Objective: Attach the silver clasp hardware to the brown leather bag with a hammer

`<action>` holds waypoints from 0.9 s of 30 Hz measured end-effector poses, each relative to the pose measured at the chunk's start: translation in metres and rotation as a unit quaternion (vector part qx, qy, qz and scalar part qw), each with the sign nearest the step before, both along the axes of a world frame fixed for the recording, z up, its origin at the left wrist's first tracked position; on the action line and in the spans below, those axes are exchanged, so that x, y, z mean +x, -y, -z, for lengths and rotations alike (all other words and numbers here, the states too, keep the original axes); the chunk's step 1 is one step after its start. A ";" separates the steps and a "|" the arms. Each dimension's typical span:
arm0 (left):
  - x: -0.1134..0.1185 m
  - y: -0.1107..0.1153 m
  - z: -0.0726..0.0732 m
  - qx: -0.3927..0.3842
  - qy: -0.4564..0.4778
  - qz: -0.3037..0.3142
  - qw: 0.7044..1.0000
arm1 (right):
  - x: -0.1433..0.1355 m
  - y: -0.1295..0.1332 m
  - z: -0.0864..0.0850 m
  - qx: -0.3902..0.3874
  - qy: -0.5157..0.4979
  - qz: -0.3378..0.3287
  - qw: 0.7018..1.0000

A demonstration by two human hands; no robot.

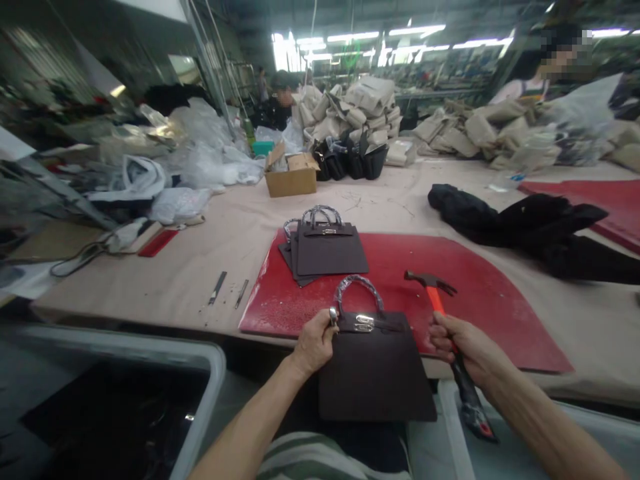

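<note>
A dark brown handbag panel [376, 377] with a plastic-wrapped handle and a shiny metal clasp is pinched at its upper left corner by my left hand [315, 340]. It hangs over the table's front edge. My right hand [457, 340] is wrapped round a claw hammer [434, 293] with an orange and black handle, its head raised over the red board [400, 260], to the right of the panel. Farther back on that board lies a small stack of similar handbag panels [333, 253] with wrapped handles.
A utility knife [217, 288] and a thin metal tool [241, 293] lie left of the board. Behind stand a cardboard box [291, 181] and several black bags [353, 160]. Black cloth [520, 223] lies at right. Below the edge are a left bin [220, 373] and a right bin [453, 427].
</note>
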State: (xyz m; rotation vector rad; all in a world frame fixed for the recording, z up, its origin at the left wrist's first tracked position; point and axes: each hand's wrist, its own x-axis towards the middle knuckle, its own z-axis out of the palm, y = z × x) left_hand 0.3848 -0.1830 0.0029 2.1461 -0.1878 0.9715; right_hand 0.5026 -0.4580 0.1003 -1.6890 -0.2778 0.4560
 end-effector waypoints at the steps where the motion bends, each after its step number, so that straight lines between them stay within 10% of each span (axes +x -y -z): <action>1: 0.000 0.000 -0.001 0.001 -0.001 0.002 1.000 | -0.011 -0.004 -0.011 0.005 0.025 0.009 1.000; 5: 0.000 0.000 -0.001 0.011 0.004 -0.003 1.000 | -0.054 -0.017 -0.050 -0.072 0.328 0.046 0.941; 11: 0.002 0.001 0.001 0.015 0.013 -0.002 1.000 | -0.073 -0.030 -0.069 -0.240 0.559 -0.109 0.786; 17: 0.000 0.001 -0.003 0.018 0.009 -0.005 1.000 | -0.087 -0.029 -0.091 -0.132 0.558 0.066 0.817; 22: 0.002 -0.001 0.003 0.033 0.004 -0.010 0.999 | -0.075 -0.029 -0.053 -0.251 0.504 -0.090 0.822; 27: 0.002 -0.002 0.008 0.014 0.006 -0.012 1.000 | -0.027 -0.013 -0.027 -0.295 0.343 -0.093 0.887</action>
